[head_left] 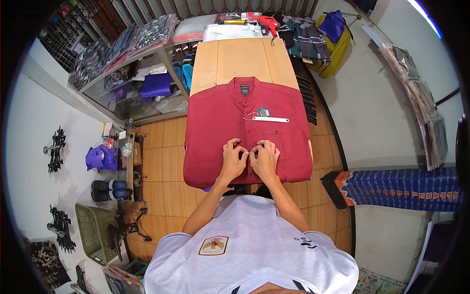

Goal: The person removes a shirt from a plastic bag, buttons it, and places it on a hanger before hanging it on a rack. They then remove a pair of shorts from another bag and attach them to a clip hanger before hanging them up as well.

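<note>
Looking down: a person in a white jersey stands at the near end of a long wooden surface [243, 59], both arms stretched forward.
Surface: pale boards running away from the person, bare in the middle stretch, with folded goods stacked at the far end.
Shirt: a red shirt [215, 127] lies flat, front up, across the near end of the surface, collar pointing away, sleeves tucked out of sight, its hem hanging just over the near edge.
Glass case: to the left of the surface, a display case [132, 93] holds folded clothes, with packaged garments on top.
Basket: an olive basket [93, 230] sits on the floor at lower left, well apart from the shirt.
Left hand: the left hand [233, 159] rests on the shirt's placket near the hem, fingers curled and pinching the red cloth.
Right hand: the right hand [265, 158] sits just beside it, fingertips touching the left, likewise closed on the placket cloth.
Tag: a white strip tag [270, 119] lies on the chest of the shirt, beside a small dark hang tag [263, 111].
</note>
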The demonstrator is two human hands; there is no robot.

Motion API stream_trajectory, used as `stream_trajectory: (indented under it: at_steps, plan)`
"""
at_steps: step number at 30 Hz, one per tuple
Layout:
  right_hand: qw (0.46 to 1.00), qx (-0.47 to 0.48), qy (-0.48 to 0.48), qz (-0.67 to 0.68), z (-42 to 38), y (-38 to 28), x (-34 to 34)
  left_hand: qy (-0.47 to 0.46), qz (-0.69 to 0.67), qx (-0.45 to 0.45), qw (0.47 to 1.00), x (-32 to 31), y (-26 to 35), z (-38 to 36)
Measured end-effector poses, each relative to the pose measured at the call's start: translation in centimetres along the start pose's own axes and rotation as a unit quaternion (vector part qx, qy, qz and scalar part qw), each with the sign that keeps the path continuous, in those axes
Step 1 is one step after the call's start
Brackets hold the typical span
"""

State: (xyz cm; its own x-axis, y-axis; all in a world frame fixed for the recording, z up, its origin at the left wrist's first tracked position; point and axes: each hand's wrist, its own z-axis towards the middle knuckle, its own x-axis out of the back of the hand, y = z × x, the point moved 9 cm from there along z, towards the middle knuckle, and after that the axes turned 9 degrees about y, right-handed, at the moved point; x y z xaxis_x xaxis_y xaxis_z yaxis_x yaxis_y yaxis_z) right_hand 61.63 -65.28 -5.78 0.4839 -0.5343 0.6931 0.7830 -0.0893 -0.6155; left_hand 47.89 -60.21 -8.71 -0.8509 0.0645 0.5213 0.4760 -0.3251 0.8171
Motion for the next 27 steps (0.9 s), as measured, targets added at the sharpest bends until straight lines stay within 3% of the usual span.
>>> stream_trajectory:
  at_steps: [17,22,25,27]
  plan:
    - [0.997,-0.045,0.004,0.069,-0.7,1.0,0.1,-0.013,-0.032,0.026,0.999,-0.2,-0.4,0.3]
    - [0.987,-0.051,0.057,0.143,-0.4,1.6,3.1,0.019,-0.067,-0.006,0.998,1.1,0.0,0.4]
    - [0.982,-0.044,0.115,0.141,-0.5,2.5,6.1,0.06,-0.178,0.084,0.979,2.5,-0.9,0.3]
    - [0.972,-0.101,0.136,0.166,-0.7,4.3,7.9,0.089,-0.173,0.077,0.978,3.2,-2.3,0.1]
